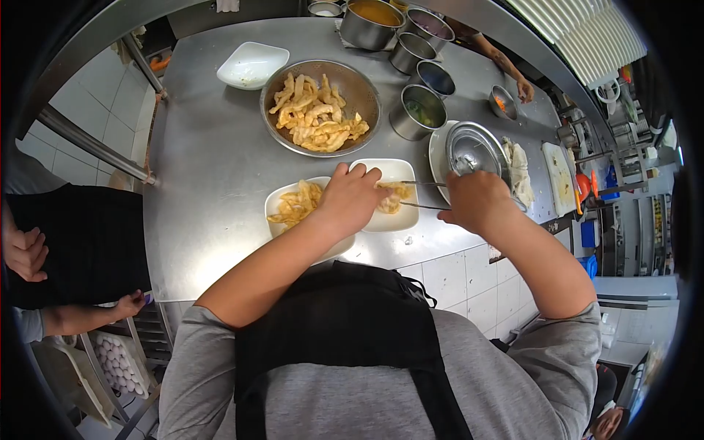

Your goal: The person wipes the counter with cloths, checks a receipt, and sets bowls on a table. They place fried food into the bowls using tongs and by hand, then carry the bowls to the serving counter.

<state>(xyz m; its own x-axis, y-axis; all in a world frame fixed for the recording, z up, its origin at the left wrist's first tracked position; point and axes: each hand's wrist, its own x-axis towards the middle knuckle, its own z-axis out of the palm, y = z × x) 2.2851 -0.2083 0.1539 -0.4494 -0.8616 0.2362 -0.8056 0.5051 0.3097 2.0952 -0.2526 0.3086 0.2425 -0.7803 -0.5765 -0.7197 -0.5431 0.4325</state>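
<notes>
I'm watching the fried pieces (pixel 393 202) that are lying on the right-hand plate (pixel 403 222), near the table's (pixel 209 220) close edge. The left hand (pixel 353 199) is bending its fingers over them; its fingertips are mostly hidden, so I cannot tell whether it is pinching one. The right hand (pixel 480 204) is curling around a metal tool (pixel 425 206), whose two thin arms are standing apart at the pieces. Both plates are already carrying portions, the left-hand plate (pixel 337 248) lying partly beneath the left forearm (pixel 282 257), while a bigger heap (pixel 319 114) is waiting in the steel bowl (pixel 372 95) beyond. A shiny bowl (pixel 477 147) is crowding the right hand, with a cloth (pixel 519 172) beside it. Metal pots (pixel 418 111) are standing farther off, and a co-worker's hand (pixel 525 90) is resting across the table.
</notes>
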